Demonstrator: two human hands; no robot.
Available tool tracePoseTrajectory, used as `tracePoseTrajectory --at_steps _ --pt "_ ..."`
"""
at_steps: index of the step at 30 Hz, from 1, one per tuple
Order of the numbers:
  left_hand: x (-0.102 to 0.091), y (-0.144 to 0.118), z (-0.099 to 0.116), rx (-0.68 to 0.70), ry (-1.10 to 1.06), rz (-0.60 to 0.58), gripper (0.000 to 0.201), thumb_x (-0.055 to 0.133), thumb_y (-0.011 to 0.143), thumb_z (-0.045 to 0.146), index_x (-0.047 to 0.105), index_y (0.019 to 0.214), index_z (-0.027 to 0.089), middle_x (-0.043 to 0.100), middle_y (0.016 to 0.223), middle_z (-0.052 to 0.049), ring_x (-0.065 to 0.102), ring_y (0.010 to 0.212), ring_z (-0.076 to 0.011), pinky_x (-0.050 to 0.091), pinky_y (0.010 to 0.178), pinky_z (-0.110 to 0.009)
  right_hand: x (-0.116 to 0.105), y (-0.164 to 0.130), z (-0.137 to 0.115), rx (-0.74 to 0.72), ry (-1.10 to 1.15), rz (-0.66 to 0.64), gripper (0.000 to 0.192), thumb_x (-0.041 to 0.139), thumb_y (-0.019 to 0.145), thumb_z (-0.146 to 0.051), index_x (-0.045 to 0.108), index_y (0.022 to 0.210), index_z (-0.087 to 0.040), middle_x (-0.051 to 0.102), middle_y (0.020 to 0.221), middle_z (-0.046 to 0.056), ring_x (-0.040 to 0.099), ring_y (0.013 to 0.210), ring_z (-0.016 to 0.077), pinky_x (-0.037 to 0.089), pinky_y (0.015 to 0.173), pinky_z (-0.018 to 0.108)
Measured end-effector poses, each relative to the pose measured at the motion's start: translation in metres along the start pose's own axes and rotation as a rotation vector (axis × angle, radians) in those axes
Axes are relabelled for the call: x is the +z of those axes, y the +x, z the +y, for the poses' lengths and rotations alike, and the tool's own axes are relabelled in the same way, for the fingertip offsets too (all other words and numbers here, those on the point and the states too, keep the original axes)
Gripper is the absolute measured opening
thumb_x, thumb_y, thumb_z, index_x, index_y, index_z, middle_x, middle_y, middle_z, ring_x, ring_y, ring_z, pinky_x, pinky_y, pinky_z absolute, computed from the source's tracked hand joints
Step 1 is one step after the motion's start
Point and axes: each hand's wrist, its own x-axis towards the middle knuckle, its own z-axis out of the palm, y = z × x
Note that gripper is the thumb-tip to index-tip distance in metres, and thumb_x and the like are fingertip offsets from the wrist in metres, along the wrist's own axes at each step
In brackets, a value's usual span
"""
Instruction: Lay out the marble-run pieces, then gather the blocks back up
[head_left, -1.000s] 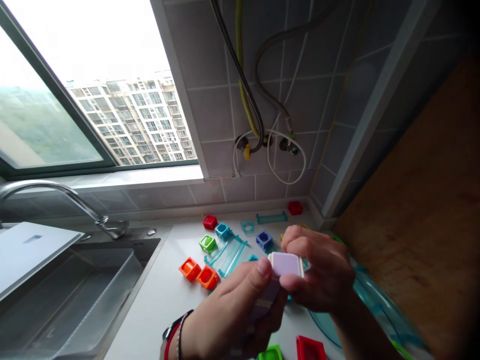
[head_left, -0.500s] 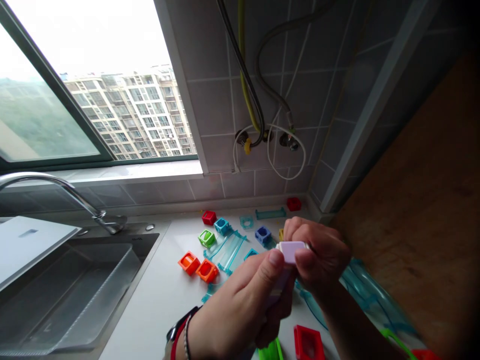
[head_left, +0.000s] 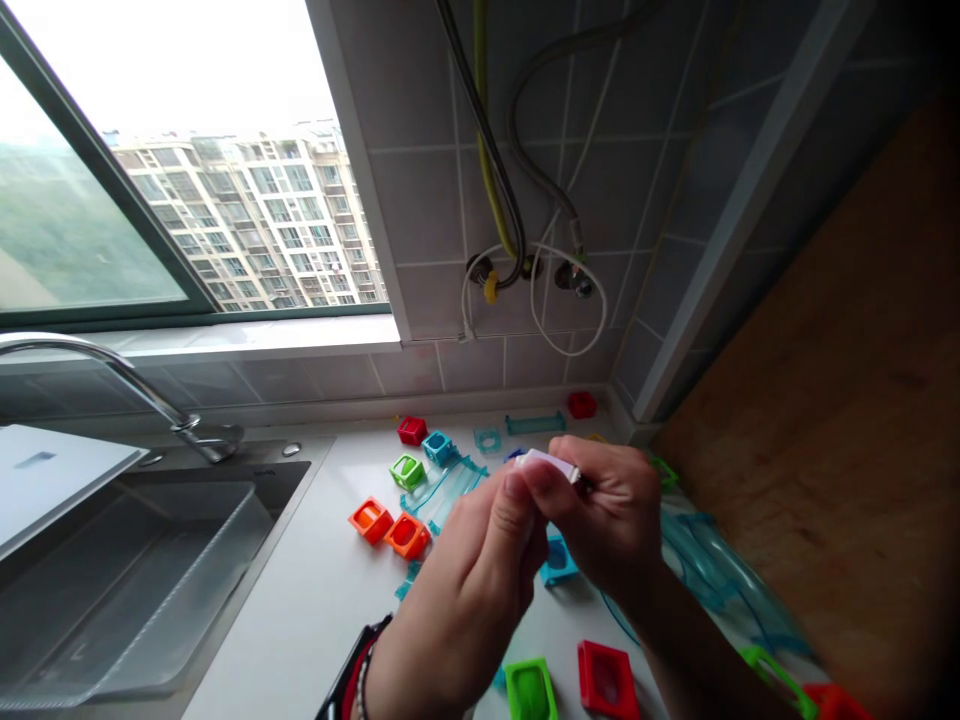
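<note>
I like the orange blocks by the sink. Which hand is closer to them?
Left. The left hand is just right of the two orange blocks, apart from them. The right hand is farther right, beyond the left; both hold a pale purple piece.

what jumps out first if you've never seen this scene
Both hands, the left hand and right hand, meet mid-frame, pinching a small pale lilac block above the white counter. Bright hollow blocks lie scattered behind and below them: orange blocks to the left, a green block and a red block nearest the camera. The sink fills the left side.
</note>
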Motion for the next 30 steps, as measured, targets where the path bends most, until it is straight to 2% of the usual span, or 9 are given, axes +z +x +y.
tracePoseTrajectory --at_steps 1,3,5,7,11,19,25,30 --pt "0.001 0.000 -0.002 0.040 0.061 0.061 0.051 0.045 0.101 0.068 0.052 0.084 0.021 0.046 0.063 0.004 0.040 0.049 -0.0098 0.033 0.044 -0.022 0.001 0.000 -0.002 0.067 -0.002 -0.003 0.061 0.070 0.094 -0.046 0.030 0.055 -0.020 0.025 0.053 -0.007 0.024 0.050 0.0074 0.020 0.048 0.026" --pt "0.002 0.001 -0.003 0.092 0.165 0.112 0.047 0.040 0.104 0.064 0.055 0.091 0.021 0.049 0.067 0.003 0.043 0.053 -0.0115 0.037 0.050 -0.024 0.004 -0.001 -0.004 0.202 0.066 -0.009 0.061 0.066 0.096 -0.052 0.032 0.055 -0.021 0.026 0.053 -0.007 0.024 0.052 0.0083 0.021 0.047 0.026" --pt "0.003 0.001 -0.001 0.135 0.246 0.100 0.046 0.033 0.108 0.059 0.056 0.095 0.021 0.054 0.071 0.002 0.048 0.059 -0.0132 0.041 0.058 -0.025 0.005 -0.001 -0.002 0.306 0.172 0.005 0.060 0.064 0.096 -0.056 0.035 0.056 -0.021 0.029 0.052 -0.006 0.026 0.051 0.0089 0.023 0.046 0.025" --pt "0.003 0.002 0.004 0.156 0.310 0.052 0.041 0.035 0.109 0.055 0.055 0.098 0.022 0.059 0.077 0.000 0.053 0.067 -0.0145 0.044 0.066 -0.026 0.005 0.000 0.001 0.357 0.266 0.071 0.060 0.065 0.095 -0.057 0.037 0.056 -0.022 0.032 0.051 -0.006 0.028 0.049 0.0088 0.024 0.045 0.025" --pt "0.004 0.005 0.007 0.134 0.312 -0.054 0.032 0.044 0.108 0.051 0.052 0.096 0.022 0.056 0.069 0.004 0.053 0.063 -0.0133 0.043 0.066 -0.026 0.002 0.006 0.006 0.353 0.341 0.197 0.061 0.069 0.093 -0.056 0.038 0.053 -0.021 0.035 0.047 -0.007 0.029 0.045 0.0076 0.024 0.043 0.024" --pt "0.005 0.011 -0.004 0.084 0.090 -0.072 0.035 0.050 0.105 0.054 0.054 0.096 0.021 0.044 0.069 0.006 0.040 0.054 -0.0071 0.031 0.051 -0.020 -0.006 0.009 0.009 0.342 0.445 -0.011 0.058 0.067 0.093 -0.057 0.040 0.056 -0.021 0.035 0.051 -0.006 0.030 0.048 0.0087 0.026 0.045 0.024" --pt "0.002 0.008 0.001 0.117 0.169 -0.032 0.028 0.060 0.102 0.046 0.058 0.093 0.020 0.042 0.066 0.007 0.040 0.051 -0.0060 0.030 0.047 -0.019 -0.011 0.009 0.004 0.292 0.220 0.033 0.059 0.065 0.094 -0.056 0.038 0.055 -0.021 0.029 0.051 -0.007 0.025 0.049 0.0080 0.020 0.044 0.023" --pt "0.002 0.010 0.002 0.090 0.044 -0.068 0.035 0.058 0.102 0.052 0.056 0.092 0.019 0.043 0.065 0.006 0.038 0.048 -0.0052 0.029 0.043 -0.017 -0.009 0.008 0.007 0.312 0.303 0.003 0.057 0.065 0.095 -0.056 0.043 0.056 -0.021 0.035 0.051 -0.006 0.030 0.047 0.0083 0.024 0.044 0.023"
